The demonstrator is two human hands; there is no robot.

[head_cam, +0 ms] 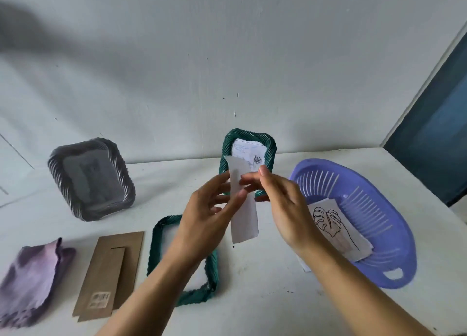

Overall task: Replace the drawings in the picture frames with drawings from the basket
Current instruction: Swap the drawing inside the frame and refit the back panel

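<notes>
My left hand (pixel 204 217) and my right hand (pixel 283 201) both pinch a white sheet of paper (pixel 243 219), held edge-on above the table, its drawn side hidden. Behind it a green wavy picture frame (pixel 270 148) stands against the wall with a drawing of a rose inside. A second green frame (pixel 156 244) lies flat and open on the table under my left forearm. A grey frame (pixel 91 179) leans against the wall at the left. The purple basket (pixel 389 234) at the right holds a leaf drawing (pixel 328 222) on top of other sheets.
A brown cardboard frame backing (pixel 111 272) lies flat at the front left, with a crumpled purple cloth (pixel 32 277) beside it. The white table ends at a dark blue panel (pixel 434 133) on the right.
</notes>
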